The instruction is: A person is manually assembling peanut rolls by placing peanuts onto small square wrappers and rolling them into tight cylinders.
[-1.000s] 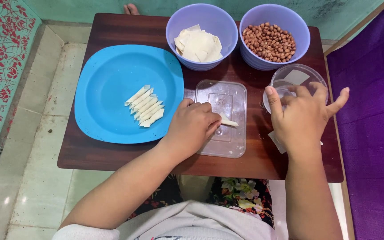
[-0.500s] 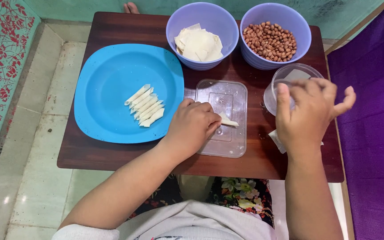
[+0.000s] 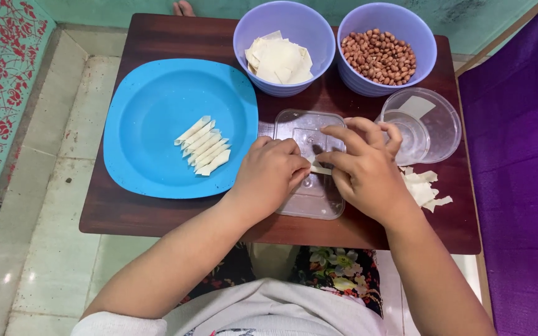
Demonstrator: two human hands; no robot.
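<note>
1. Since the earlier frames, the right hand point(image 3: 368, 171) has come away from the clear round container point(image 3: 428, 124) at the right of the table point(image 3: 126, 211) and now sits over the clear rectangular lid point(image 3: 309, 165), facing the left hand point(image 3: 272, 174), which has stayed put
2. Both hands now meet on the small wrapper roll point(image 3: 320, 169), a pale strip of pastry lying on the lid; judging by this, the work has passed from fetching to shaping the roll with both hands together
3. Left hand: curled with fingers bent down, pinching the roll's near-left end; right hand: thumb and forefinger closed on the other end, remaining fingers arched loosely above
4. Only a short pale stretch of the roll shows between the two hands; its long axis runs roughly left to right across the lid, slightly tilted, and which end is the pointed one I cannot tell
5. On the blue plate point(image 3: 157, 155), just left of the lid, a row of finished rolls point(image 3: 203, 146) lies side by side, each with its long axis slanting from lower left up to upper right
6. Behind the lid stand two lilac bowls: one with cut wrapper sheets point(image 3: 279, 60), one with peanuts point(image 3: 379, 56)
7. Wrapper scraps point(image 3: 424, 190) lie on the table beside the right wrist
</note>
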